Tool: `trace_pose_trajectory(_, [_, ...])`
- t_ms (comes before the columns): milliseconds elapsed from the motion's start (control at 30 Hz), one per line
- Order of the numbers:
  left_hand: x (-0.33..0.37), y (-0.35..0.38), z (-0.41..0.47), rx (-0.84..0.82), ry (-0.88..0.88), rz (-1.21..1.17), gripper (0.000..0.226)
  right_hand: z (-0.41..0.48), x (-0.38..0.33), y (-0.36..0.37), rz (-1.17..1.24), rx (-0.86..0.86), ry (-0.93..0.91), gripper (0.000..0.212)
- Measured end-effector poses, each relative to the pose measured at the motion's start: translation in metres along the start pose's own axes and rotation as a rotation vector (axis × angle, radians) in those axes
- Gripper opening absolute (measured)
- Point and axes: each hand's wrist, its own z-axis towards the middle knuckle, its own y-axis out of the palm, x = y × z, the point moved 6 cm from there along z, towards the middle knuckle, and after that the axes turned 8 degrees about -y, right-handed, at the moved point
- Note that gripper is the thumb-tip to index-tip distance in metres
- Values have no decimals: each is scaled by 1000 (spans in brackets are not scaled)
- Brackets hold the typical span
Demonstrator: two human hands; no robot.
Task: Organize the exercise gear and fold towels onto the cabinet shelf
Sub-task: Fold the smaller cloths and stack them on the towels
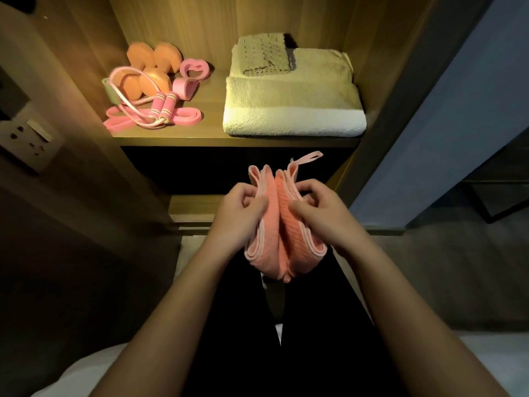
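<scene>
Fingers (pixel 259 202) curled, thumbs pressed inward, pinching a pink towel (pixel 274 236) between both hands. The left hand (pixel 239 209) grips the left half of the bundle and the right hand (pixel 319 212) grips the right half. The two halves touch along a central crease.

The pink towel is held in the air in front of the person, above dark-clothed legs (pixel 315 325) and below the front edge of the shelf (pixel 211 136). Its long axis runs away from the person, near end low and far end pointing toward the cabinet. The near end shows rounded folded layers with pale edging. At the far end a hanging loop (pixel 310 157) sticks out, angled up and to the right.

On the lit shelf, right side: a large folded cream towel (pixel 292 110) lies with its long edge along the shelf front. A second folded towel (pixel 323 64) lies behind it, and a small waffle cloth (pixel 264 57) lies on top.

On the left side of the shelf:
- orange dumbbells (pixel 156 71) lie at the back;
- a pink heart-shaped piece (pixel 195 70) lies just beside them;
- a skipping rope with its handles (pixel 164 104) side by side lies in front;
- a flat pink band (pixel 186 118) lies nearest the edge, touching the rope.

A wall socket (pixel 28 138) shows at the far left, outside the cabinet.
</scene>
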Motion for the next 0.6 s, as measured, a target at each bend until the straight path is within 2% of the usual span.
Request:
trace_pose_trajectory(267, [-14, 11, 2, -35, -38, -45, 4, -6, 5, 10, 39, -2, -31, 25])
trace_pose_trajectory(400, [-19, 11, 4, -80, -36, -28, 6, -7, 9, 14, 149, -79, -25, 21])
trace_pose_trajectory(533, [-26, 11, 5, -116, -46, 11, 22, -9, 20, 20, 338, -111, 61, 36])
trace_pose_trajectory(600, [-28, 12, 4, -134, -56, 33, 22, -8, 27, 22, 339, -112, 117, 40])
